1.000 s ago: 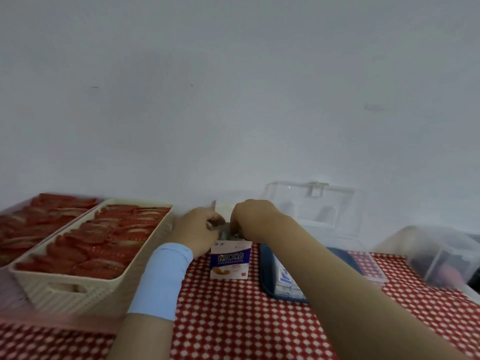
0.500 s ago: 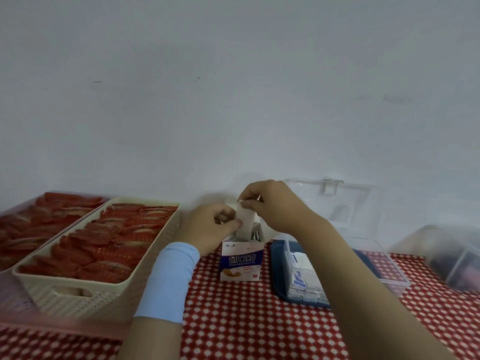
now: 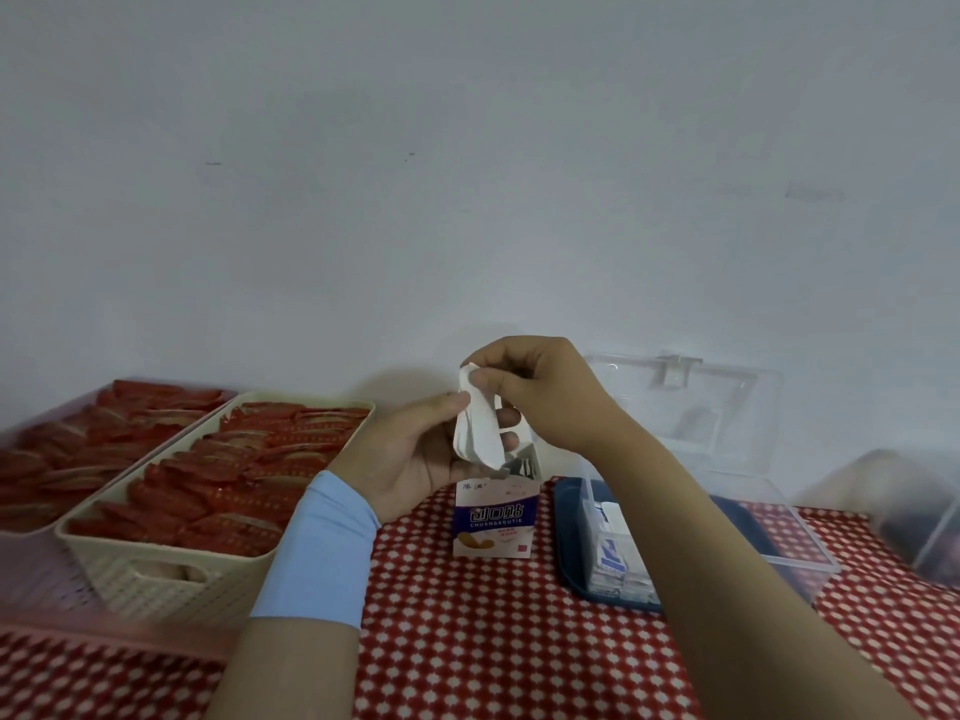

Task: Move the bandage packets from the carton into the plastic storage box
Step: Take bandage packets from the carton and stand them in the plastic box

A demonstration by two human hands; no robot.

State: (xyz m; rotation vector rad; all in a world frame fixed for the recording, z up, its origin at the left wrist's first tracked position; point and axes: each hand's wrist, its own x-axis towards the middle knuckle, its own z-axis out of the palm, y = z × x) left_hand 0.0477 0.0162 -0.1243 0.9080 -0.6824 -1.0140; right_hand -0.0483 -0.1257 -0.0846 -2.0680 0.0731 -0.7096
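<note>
1. Right hand (image 3: 540, 392) pinched the top of the bandage packets (image 3: 475, 433); my left hand (image 3: 415, 454) gripped their lower end, just above the carton (image 3: 493, 517).
2. Step: packets lifted out, judged clear.
3. Next: carry right, lower into storage box (image 3: 800, 527).

White bandage packets (image 3: 477, 431) held above upright carton (image 3: 494, 518), beside open storage box (image 3: 809, 535).
</note>
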